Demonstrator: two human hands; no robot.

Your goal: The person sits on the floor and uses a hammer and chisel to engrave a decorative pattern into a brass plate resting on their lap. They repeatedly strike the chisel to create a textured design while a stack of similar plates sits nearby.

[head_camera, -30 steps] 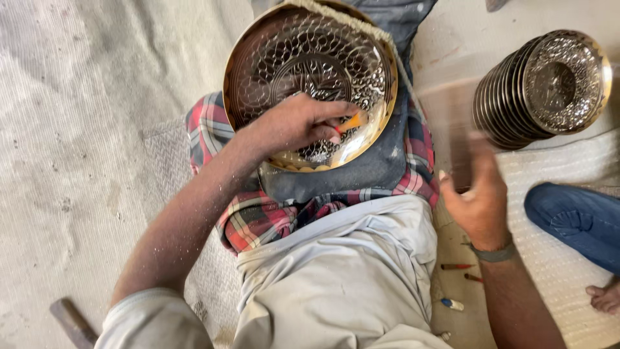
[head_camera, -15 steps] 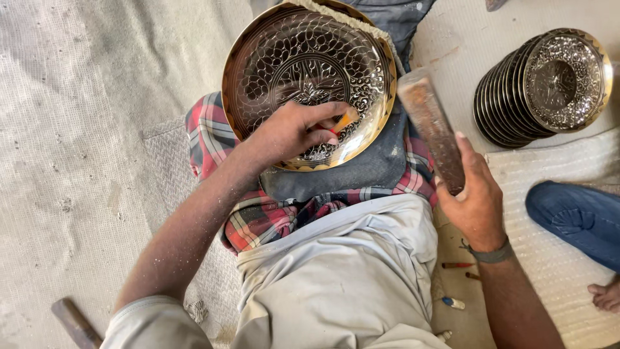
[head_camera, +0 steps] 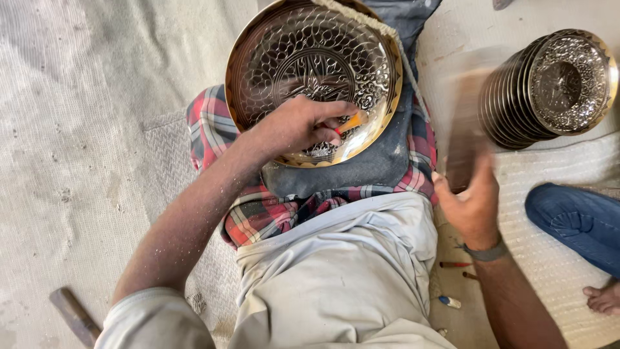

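A round brass plate [head_camera: 310,58] with an engraved pattern rests tilted on a dark cloth over my lap. My left hand [head_camera: 297,126] lies on its lower part, fingers closed around a small orange-handled tool [head_camera: 352,121] whose tip touches the plate. My right hand [head_camera: 475,207], with a band at the wrist, grips a long wooden block [head_camera: 466,129] to the right of the plate; the block is blurred by motion and stands upright, apart from the plate.
A stack of similar engraved plates [head_camera: 549,87] leans at the upper right. Another person's blue-trousered leg [head_camera: 575,220] and bare foot [head_camera: 604,298] are at the right. Small tools [head_camera: 452,265] lie by my right hip; a wooden handle [head_camera: 74,315] lies lower left.
My right hand has swung the wooden block: it was blurred a second ago, sharp and raised beside the plate half a second ago, blurred again now. My left hand stays on the plate.
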